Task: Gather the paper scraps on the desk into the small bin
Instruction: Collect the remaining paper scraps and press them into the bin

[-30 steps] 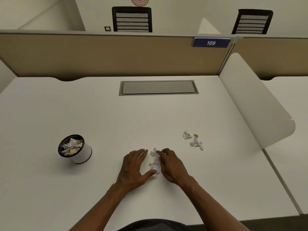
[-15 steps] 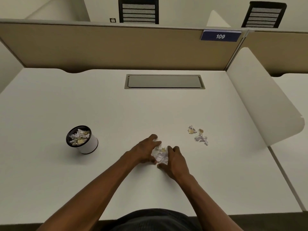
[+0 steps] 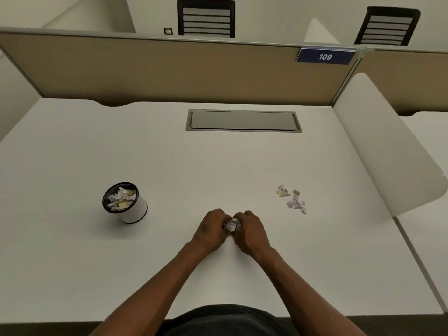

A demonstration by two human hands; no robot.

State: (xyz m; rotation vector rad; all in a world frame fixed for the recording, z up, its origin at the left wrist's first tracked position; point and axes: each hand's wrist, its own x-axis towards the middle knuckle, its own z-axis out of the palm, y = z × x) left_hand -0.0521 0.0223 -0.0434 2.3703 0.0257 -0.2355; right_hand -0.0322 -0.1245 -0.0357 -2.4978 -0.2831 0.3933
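Note:
A bunch of white paper scraps (image 3: 232, 225) sits on the white desk (image 3: 169, 166) between my two hands. My left hand (image 3: 210, 228) curls round its left side and my right hand (image 3: 251, 230) curls round its right side, squeezing it together. Most of the bunch is hidden by my fingers. A second small cluster of white and tan scraps (image 3: 292, 198) lies loose on the desk to the right, apart from my hands. The small bin (image 3: 126, 203), a white cylinder with a black rim, stands to the left, holding several crumpled scraps.
A grey cable hatch (image 3: 243, 120) is set into the desk at the back centre. A tan partition (image 3: 169, 71) closes the rear, and a curved white divider (image 3: 388, 146) closes the right side. Two black chairs stand beyond the partition.
My hands have drawn together from flat on the desk, fingers now curled round the scraps, pressing the loose pieces into one tight bunch. The bin and the right cluster have not moved.

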